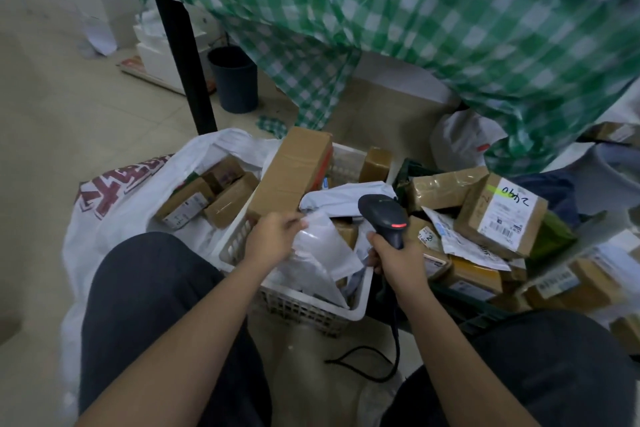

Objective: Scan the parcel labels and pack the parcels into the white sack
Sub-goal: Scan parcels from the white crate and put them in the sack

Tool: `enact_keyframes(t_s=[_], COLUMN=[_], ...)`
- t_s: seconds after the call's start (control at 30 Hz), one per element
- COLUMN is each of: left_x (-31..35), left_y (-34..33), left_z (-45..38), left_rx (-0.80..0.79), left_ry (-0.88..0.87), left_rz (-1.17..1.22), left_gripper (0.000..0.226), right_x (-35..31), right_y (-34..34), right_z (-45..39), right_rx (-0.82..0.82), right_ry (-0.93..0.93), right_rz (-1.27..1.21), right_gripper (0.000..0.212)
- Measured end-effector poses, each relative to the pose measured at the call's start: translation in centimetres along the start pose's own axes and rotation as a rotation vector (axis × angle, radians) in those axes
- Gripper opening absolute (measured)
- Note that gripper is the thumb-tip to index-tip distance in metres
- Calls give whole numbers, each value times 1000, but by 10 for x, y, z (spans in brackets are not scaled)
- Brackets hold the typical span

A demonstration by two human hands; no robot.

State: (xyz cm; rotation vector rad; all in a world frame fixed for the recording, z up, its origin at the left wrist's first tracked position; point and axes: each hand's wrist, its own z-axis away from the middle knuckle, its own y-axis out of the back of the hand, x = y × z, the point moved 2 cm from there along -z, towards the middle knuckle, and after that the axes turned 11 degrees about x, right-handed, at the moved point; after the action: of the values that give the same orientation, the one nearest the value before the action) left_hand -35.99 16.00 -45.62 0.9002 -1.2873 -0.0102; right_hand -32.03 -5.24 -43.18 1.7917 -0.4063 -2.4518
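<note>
Centre of frame, over white basket (294, 305): left hand (273, 239) pinching white poly mailer (322, 250) by upper corner; right hand (398, 262) gripping scanner (382, 217). Mailer likely light, limp, slippery; edge pinch suiting it. White sack (114, 218) lying open at left.

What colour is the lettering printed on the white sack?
Red: blocky red lettering on the white sack, at the left of the head view, the only view.
</note>
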Motion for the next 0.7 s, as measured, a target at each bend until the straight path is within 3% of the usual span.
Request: enact_keyframes(t_s=[0.2, 0.37, 0.5, 0.7], left_x=[45, 56, 60, 74], left_y=[55, 72, 78, 83], left_z=[-13, -20, -27, -44], left_rx=[186, 220, 234, 266], left_ry=[-42, 49, 122, 105], left_rz=[334, 485, 541, 504], left_gripper=[18, 12, 14, 17], right_x=[-34, -52, -66, -91], right_y=[-12, -22, -29, -29], right_z=[-3, -12, -17, -22], right_rx=[98, 131, 91, 146], right_ry=[93, 134, 162, 400], right_rz=[-191, -259, -283, -254], right_gripper=[8, 21, 26, 27])
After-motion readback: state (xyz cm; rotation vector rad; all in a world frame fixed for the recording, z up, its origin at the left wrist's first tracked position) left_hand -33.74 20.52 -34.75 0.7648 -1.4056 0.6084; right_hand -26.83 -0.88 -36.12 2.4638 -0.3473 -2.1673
